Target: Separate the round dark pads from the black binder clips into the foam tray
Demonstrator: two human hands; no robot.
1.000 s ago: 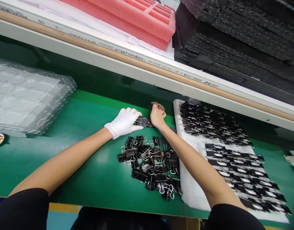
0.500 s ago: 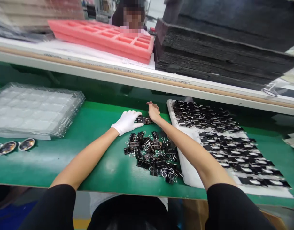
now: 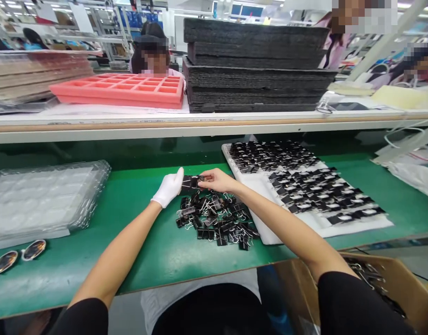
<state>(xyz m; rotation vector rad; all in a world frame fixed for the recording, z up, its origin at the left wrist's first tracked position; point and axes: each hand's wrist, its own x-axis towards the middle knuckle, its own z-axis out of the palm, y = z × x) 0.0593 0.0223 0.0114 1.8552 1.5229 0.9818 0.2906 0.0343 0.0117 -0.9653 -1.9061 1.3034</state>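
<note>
My left hand (image 3: 168, 190), in a white glove, is closed around the left end of a short row of black binder clips (image 3: 190, 183), its thumb pointing up. My bare right hand (image 3: 217, 180) pinches the right end of that row between thumb and fingers. Just below both hands lies a loose pile of binder clips (image 3: 214, 221) with silver wire handles, jumbled on the green table (image 3: 158, 251). To the right, a white foam tray (image 3: 259, 186) bears many black clips in slanted rows (image 3: 304, 186). My right forearm crosses its near left part.
Clear plastic trays (image 3: 43, 195) are stacked at the left, with two oval brown-patterned pieces (image 3: 33, 250) near them. A shelf (image 3: 130, 125) along the back carries pink foam (image 3: 123, 93) and black foam sheets (image 3: 256, 88). A cardboard box (image 3: 405, 279) stands lower right. Other people are beyond the shelf.
My view has lifted and turned right. My right hand has come from beside the clip row, fingers away, to pinch its right end. My left hand's thumb now points up.
</note>
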